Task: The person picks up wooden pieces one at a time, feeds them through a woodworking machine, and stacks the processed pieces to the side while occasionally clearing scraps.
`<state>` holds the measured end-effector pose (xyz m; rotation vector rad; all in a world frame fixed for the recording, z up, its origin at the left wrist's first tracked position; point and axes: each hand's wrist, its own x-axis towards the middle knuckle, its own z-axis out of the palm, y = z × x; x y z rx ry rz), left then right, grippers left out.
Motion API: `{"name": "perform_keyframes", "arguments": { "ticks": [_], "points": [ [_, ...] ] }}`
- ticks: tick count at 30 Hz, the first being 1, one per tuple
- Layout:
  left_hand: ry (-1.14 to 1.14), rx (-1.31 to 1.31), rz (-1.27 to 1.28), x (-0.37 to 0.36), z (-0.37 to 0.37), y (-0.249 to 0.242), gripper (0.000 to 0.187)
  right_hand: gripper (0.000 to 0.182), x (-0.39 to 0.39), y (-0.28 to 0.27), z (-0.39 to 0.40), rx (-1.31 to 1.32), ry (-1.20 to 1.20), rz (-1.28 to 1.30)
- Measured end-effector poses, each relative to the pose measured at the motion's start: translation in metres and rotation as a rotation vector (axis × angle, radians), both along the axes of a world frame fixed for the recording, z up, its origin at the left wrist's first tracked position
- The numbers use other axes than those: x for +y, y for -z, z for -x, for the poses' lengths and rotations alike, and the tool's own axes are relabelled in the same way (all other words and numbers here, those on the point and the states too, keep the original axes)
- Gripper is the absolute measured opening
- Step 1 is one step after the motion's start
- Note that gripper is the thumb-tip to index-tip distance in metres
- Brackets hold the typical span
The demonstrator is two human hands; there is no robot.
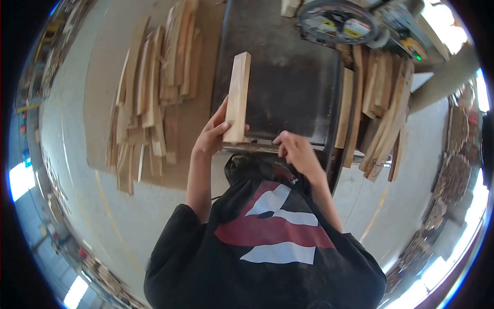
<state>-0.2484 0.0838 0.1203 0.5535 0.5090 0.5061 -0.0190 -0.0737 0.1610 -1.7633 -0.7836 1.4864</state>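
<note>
A short, pale wooden board (238,98) stands tilted up over the dark metal machine table (293,77), its long side pointing away from me. My left hand (212,133) grips its near end, with the thumb on the near face and fingertips showing at the right side. My right hand (296,152) hovers near the table's front edge, apart from the board. Its fingers are curled in, and nothing shows in them.
Left of the table, stacked wooden boards (149,87) lie on a brown sheet (103,103). More long boards (388,113) lean along the right side. A round dark-rimmed guard (337,23) sits at the back right, with a thick hose (445,77) beyond.
</note>
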Motion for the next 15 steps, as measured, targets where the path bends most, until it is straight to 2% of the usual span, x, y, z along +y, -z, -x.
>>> {"name": "perform_keyframes", "arguments": {
  "ticks": [2,3,4,5,7,8,10,11,13,15],
  "points": [
    [0.102,0.197,-0.119,0.014,-0.046,0.01,0.085,0.046,-0.003,0.01,0.002,0.076,0.068,0.051],
    [0.166,0.331,-0.208,0.018,-0.068,0.025,0.082,0.046,-0.003,0.014,0.001,0.241,0.137,0.064],
    [0.238,0.342,-0.234,0.018,-0.091,0.03,0.081,0.049,-0.005,0.019,-0.003,0.409,0.205,0.07],
    [0.317,0.438,-0.355,0.013,-0.115,0.027,0.079,0.049,-0.005,0.028,-0.009,0.404,0.255,0.053],
    [0.29,0.484,-0.615,-0.002,-0.155,0.049,0.077,0.047,-0.002,0.049,-0.026,0.271,0.377,0.095],
    [0.334,0.47,-0.635,-0.008,-0.174,0.042,0.077,0.042,-0.004,0.06,-0.03,0.239,0.53,0.074],
    [0.325,0.749,-0.926,-0.021,-0.204,0.031,0.071,0.041,-0.012,0.074,-0.046,0.279,0.637,0.091],
    [0.356,0.739,-0.945,-0.024,-0.216,0.036,0.071,0.04,-0.014,0.078,-0.052,0.316,0.694,0.124],
    [0.407,0.851,-1.241,-0.028,-0.24,0.052,0.066,0.042,-0.013,0.085,-0.06,0.315,0.758,0.092],
    [0.425,0.789,-1.227,-0.028,-0.263,0.059,0.063,0.045,-0.006,0.091,-0.065,0.399,0.917,0.11]
  ]
}}
